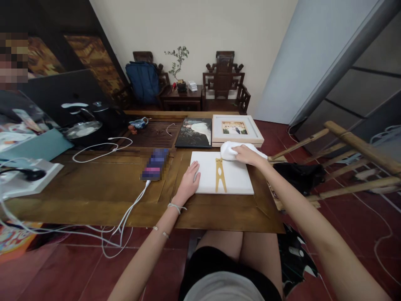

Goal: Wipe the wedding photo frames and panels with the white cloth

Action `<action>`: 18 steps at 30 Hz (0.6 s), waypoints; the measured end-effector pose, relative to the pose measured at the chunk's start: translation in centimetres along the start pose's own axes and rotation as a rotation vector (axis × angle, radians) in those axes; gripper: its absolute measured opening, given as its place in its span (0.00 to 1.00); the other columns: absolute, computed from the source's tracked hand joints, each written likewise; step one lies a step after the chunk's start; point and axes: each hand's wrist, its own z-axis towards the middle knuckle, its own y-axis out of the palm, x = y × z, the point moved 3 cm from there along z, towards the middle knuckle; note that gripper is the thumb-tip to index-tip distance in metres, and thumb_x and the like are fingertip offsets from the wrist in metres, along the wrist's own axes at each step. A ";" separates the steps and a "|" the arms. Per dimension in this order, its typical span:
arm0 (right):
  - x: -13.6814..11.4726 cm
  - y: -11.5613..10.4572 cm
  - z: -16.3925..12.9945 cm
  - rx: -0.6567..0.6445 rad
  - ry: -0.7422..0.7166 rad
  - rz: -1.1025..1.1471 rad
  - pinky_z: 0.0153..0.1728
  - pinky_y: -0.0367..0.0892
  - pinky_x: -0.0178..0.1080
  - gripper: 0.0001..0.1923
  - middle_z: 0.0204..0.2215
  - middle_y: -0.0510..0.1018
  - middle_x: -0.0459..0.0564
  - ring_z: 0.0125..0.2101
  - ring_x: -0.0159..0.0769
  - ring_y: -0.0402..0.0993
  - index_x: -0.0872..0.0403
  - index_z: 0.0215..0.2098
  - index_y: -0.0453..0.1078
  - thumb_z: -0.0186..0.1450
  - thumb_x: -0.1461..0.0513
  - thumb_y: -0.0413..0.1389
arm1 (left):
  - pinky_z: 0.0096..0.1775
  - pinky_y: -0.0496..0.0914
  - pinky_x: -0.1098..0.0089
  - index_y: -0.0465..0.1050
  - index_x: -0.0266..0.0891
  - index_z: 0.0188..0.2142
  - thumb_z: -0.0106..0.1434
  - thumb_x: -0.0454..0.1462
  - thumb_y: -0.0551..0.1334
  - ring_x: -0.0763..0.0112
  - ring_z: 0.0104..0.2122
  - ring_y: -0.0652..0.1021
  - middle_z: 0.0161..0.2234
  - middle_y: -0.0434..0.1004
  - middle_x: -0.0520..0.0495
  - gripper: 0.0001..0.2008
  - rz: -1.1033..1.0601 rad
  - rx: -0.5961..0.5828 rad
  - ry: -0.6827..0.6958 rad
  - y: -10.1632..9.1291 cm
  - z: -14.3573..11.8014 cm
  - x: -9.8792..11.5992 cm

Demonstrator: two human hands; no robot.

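Observation:
A flat white panel (203, 177) lies on the wooden table in front of me, with a gold A-shaped piece (218, 171) on its face that looks like a frame's stand leg. My left hand (189, 180) rests on the panel's left edge, fingers stretched out and holding nothing. At the far right corner, my right hand (246, 154) grips a bunched white cloth (228, 149), which covers that corner. Just behind lie a picture of a white bird-like shape on a dark ground (196, 133) and a pale framed photo (258, 136).
Left of the panel, a phone (155, 164) lies with a white cable (133, 207) attached. A kettle (108, 115), a teal box (37, 146) and a power strip (46, 177) stand farther left. A bamboo rack (332, 190) is at the right. Another person is partly visible at far left.

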 end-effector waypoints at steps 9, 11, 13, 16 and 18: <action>-3.1 1.3 -6.7 -0.040 -0.031 -0.026 0.38 0.61 0.39 0.16 0.28 0.75 0.56 0.34 0.45 0.69 0.57 0.34 0.69 0.53 0.72 0.44 | 0.61 0.56 0.54 0.67 0.31 0.53 0.63 0.34 0.52 0.58 0.60 0.63 0.58 0.64 0.35 0.19 -0.005 -0.001 -0.021 0.0 0.0 0.2; -4.5 2.1 -10.3 -0.058 -0.058 -0.037 0.41 0.61 0.41 0.16 0.29 0.75 0.56 0.36 0.45 0.70 0.56 0.34 0.69 0.52 0.72 0.44 | 0.61 0.56 0.54 0.67 0.31 0.53 0.64 0.34 0.52 0.58 0.60 0.62 0.58 0.64 0.34 0.19 -0.001 -0.003 -0.022 0.1 0.1 0.3; -6.0 2.6 -13.5 -0.062 -0.122 -0.018 0.48 0.57 0.43 0.17 0.35 0.76 0.56 0.39 0.44 0.70 0.55 0.34 0.68 0.52 0.74 0.43 | 0.61 0.56 0.55 0.67 0.30 0.53 0.63 0.34 0.52 0.58 0.60 0.62 0.58 0.64 0.34 0.19 0.007 -0.002 -0.021 0.1 0.1 0.3; -7.1 2.9 -16.3 -0.075 -0.173 0.018 0.52 0.53 0.45 0.18 0.42 0.75 0.55 0.41 0.43 0.70 0.54 0.33 0.68 0.51 0.74 0.43 | 0.61 0.56 0.55 0.66 0.29 0.53 0.63 0.34 0.52 0.57 0.60 0.62 0.58 0.64 0.33 0.20 0.020 -0.005 -0.015 0.1 0.1 0.3; -6.8 2.7 -16.2 -0.095 -0.134 0.025 0.47 0.58 0.42 0.17 0.37 0.76 0.55 0.39 0.43 0.70 0.54 0.32 0.67 0.51 0.74 0.43 | 0.60 0.56 0.54 0.67 0.29 0.53 0.63 0.34 0.51 0.57 0.60 0.62 0.58 0.64 0.33 0.20 0.023 -0.004 -0.009 0.1 0.1 0.2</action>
